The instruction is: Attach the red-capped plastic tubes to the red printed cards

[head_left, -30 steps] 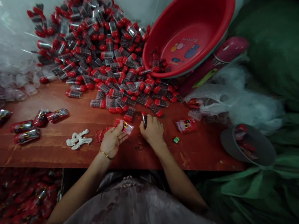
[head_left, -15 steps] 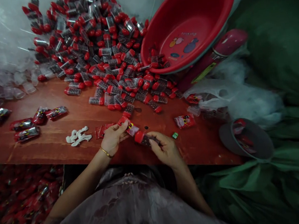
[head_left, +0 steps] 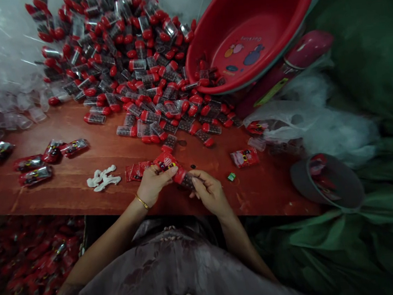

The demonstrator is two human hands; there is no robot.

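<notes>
My left hand (head_left: pixel 154 185), closed, pinches a small red printed plastic packet (head_left: pixel 165 161) over the wooden table. In my right hand (head_left: pixel 209 190) is a clear tube with a red cap and dark contents (head_left: pixel 184 178). Its red end meets the near end of the packet; whether it is inside cannot be made out. Beside my left hand several flat red packets (head_left: pixel 134 172) lie overlapping. Beyond both hands rises a large pile of similar red-capped tubes (head_left: pixel 142 85).
A red basin (head_left: pixel 257 25) tilts over the pile's right side, against a dark red flask (head_left: pixel 295 61). Filled packets (head_left: pixel 35 176) lie at left near a crumpled white strip (head_left: pixel 103 178). At right are a loose packet (head_left: pixel 244 157), a green scrap (head_left: pixel 231 176) and a grey tub (head_left: pixel 304 183).
My right hand took the tube from near the pile and brought it down and round to the packet. My left hand kept its packet, and both hands have come closer together.
</notes>
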